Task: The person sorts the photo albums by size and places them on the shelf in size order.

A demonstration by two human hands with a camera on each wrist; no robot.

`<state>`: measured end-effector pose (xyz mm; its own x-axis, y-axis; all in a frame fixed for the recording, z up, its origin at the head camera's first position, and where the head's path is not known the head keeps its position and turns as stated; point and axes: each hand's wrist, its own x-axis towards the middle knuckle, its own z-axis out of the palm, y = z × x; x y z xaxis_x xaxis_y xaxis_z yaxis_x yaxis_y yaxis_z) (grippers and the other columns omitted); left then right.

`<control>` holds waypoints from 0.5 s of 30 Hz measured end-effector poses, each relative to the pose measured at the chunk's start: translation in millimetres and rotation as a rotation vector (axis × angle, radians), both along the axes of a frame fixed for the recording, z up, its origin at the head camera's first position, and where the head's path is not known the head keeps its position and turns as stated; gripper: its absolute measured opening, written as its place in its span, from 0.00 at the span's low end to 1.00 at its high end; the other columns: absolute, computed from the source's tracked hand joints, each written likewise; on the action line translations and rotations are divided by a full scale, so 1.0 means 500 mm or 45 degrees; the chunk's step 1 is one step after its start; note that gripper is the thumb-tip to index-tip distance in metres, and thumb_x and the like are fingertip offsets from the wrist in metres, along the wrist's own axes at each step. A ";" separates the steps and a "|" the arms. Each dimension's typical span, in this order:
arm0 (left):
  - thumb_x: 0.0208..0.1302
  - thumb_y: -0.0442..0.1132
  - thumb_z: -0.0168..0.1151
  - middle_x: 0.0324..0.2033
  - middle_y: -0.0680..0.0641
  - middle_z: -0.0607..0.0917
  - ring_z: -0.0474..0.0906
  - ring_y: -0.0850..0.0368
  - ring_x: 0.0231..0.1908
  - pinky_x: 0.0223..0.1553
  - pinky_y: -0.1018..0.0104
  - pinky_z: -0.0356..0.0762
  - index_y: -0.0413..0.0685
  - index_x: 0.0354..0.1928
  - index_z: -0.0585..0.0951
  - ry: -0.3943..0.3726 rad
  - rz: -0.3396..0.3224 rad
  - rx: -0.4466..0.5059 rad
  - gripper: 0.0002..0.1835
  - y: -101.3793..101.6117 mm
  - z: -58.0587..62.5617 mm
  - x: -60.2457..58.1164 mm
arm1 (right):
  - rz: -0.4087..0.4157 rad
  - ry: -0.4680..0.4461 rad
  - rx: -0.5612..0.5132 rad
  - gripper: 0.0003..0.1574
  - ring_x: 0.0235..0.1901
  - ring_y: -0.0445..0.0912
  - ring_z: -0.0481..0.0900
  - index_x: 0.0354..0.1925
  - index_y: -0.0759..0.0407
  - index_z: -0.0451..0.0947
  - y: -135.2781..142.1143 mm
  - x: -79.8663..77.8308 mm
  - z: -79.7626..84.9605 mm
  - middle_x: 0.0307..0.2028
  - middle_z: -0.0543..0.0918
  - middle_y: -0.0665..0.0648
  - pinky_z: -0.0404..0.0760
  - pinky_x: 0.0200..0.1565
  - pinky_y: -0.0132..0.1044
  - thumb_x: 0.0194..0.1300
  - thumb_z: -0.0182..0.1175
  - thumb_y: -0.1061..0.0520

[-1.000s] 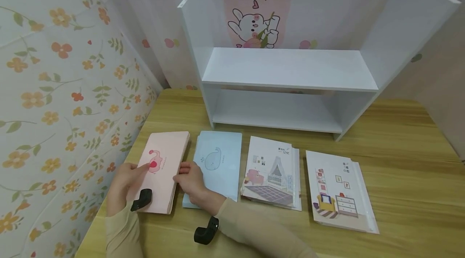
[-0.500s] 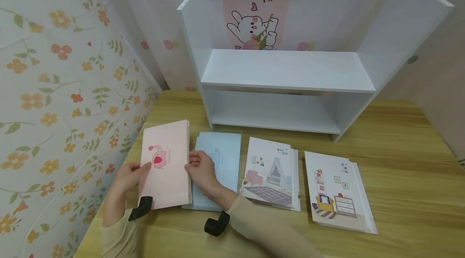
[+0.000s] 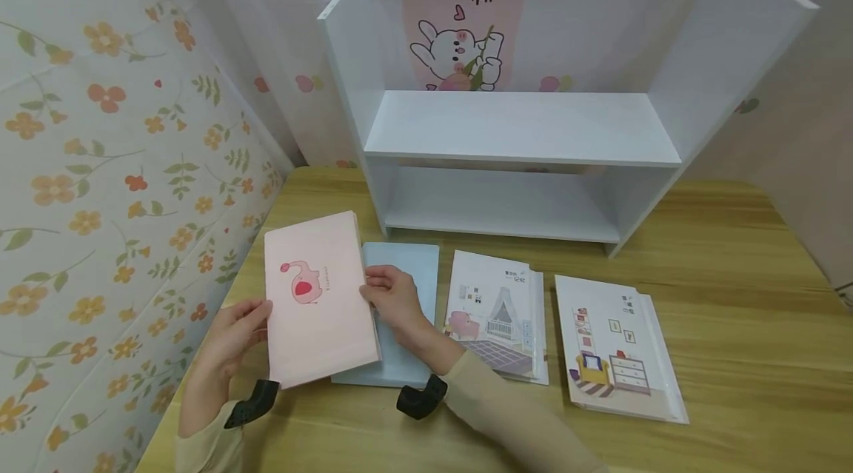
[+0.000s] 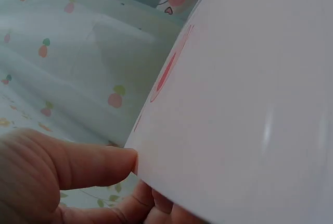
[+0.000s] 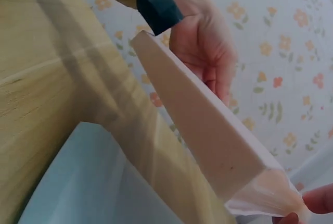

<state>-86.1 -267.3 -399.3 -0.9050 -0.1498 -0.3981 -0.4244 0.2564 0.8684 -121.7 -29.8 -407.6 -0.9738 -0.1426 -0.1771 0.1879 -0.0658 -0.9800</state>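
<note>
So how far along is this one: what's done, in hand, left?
Done: taking hold of the pink book, pinched by the left grip and right grip. In hand: that book, tilted and seemingly raised above the table. Left, probably: the blue book and two white books, lying on the table; no book shows on the shelf.

- Between left fingers (image 3: 255, 315) and right fingers (image 3: 381, 282): pink book (image 3: 326, 340), pink elephant (image 3: 305, 288) with red ear.
- Beneath the right fingers: pale blue book (image 3: 398, 362).
- Right of them: white book (image 3: 489, 277), purple-grey checked floor (image 3: 496, 356).
- Left of left fingers: white cloth (image 3: 87, 132), orange, yellow flowers (image 3: 103, 38).
</note>
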 end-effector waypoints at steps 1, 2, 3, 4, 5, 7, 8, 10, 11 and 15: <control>0.72 0.40 0.46 0.31 0.55 0.78 0.75 0.67 0.31 0.34 0.72 0.77 0.23 0.54 0.65 0.005 0.004 0.011 0.22 0.002 0.002 0.001 | 0.004 -0.004 -0.006 0.17 0.29 0.39 0.74 0.48 0.70 0.76 0.004 -0.001 0.002 0.33 0.81 0.58 0.75 0.32 0.29 0.58 0.59 0.69; 0.72 0.40 0.47 0.31 0.55 0.78 0.75 0.66 0.31 0.34 0.72 0.77 0.23 0.54 0.65 0.015 0.009 0.019 0.22 0.005 0.003 0.002 | 0.008 -0.014 -0.015 0.17 0.28 0.39 0.74 0.48 0.70 0.76 0.008 -0.001 0.004 0.33 0.81 0.58 0.75 0.32 0.29 0.58 0.59 0.69; 0.72 0.39 0.47 0.31 0.55 0.78 0.75 0.66 0.31 0.34 0.72 0.77 0.22 0.54 0.65 0.027 0.009 0.026 0.22 0.008 0.004 0.004 | 0.012 -0.017 -0.021 0.17 0.28 0.39 0.74 0.48 0.69 0.76 0.012 -0.002 0.007 0.32 0.81 0.58 0.76 0.32 0.29 0.58 0.59 0.68; 0.72 0.39 0.47 0.30 0.55 0.78 0.75 0.66 0.31 0.35 0.72 0.77 0.22 0.54 0.65 0.037 0.013 0.031 0.21 0.012 0.005 0.005 | 0.014 -0.020 -0.023 0.17 0.28 0.39 0.74 0.47 0.69 0.77 0.017 -0.002 0.010 0.32 0.81 0.57 0.75 0.32 0.29 0.58 0.59 0.68; 0.72 0.39 0.47 0.30 0.55 0.78 0.75 0.66 0.31 0.35 0.71 0.77 0.22 0.54 0.65 0.048 0.014 0.043 0.21 0.016 0.006 0.006 | 0.018 -0.019 -0.028 0.16 0.28 0.39 0.74 0.47 0.70 0.77 0.022 -0.002 0.013 0.32 0.81 0.57 0.75 0.32 0.29 0.58 0.59 0.68; 0.72 0.38 0.47 0.30 0.55 0.78 0.76 0.65 0.31 0.35 0.71 0.77 0.22 0.54 0.65 0.073 0.019 0.066 0.21 0.025 0.008 0.008 | 0.026 -0.019 -0.033 0.16 0.28 0.39 0.74 0.47 0.70 0.77 0.033 -0.003 0.020 0.31 0.81 0.56 0.75 0.32 0.29 0.59 0.58 0.68; 0.72 0.38 0.47 0.31 0.55 0.78 0.76 0.65 0.32 0.35 0.71 0.77 0.21 0.54 0.65 0.084 0.020 0.079 0.21 0.030 0.008 0.009 | 0.029 -0.016 -0.037 0.16 0.28 0.39 0.74 0.47 0.70 0.77 0.040 -0.003 0.024 0.31 0.81 0.56 0.76 0.32 0.30 0.59 0.58 0.68; 0.72 0.39 0.48 0.31 0.55 0.78 0.76 0.65 0.32 0.36 0.72 0.77 0.21 0.55 0.64 0.096 0.031 0.106 0.22 0.039 0.011 0.010 | 0.032 -0.016 -0.046 0.16 0.27 0.39 0.74 0.48 0.70 0.76 0.052 -0.005 0.029 0.30 0.80 0.55 0.76 0.33 0.31 0.59 0.58 0.68; 0.71 0.39 0.48 0.31 0.55 0.78 0.76 0.65 0.32 0.36 0.72 0.77 0.21 0.55 0.64 0.101 0.038 0.116 0.23 0.044 0.012 0.010 | 0.034 -0.014 -0.050 0.16 0.28 0.39 0.74 0.48 0.70 0.76 0.058 -0.005 0.032 0.30 0.80 0.55 0.76 0.33 0.31 0.59 0.58 0.68; 0.71 0.39 0.48 0.31 0.55 0.78 0.76 0.65 0.32 0.37 0.72 0.77 0.22 0.54 0.65 0.109 0.041 0.136 0.22 0.062 0.019 0.008 | 0.045 -0.006 -0.053 0.17 0.28 0.39 0.75 0.49 0.70 0.76 0.079 -0.007 0.036 0.31 0.80 0.55 0.76 0.34 0.31 0.60 0.58 0.67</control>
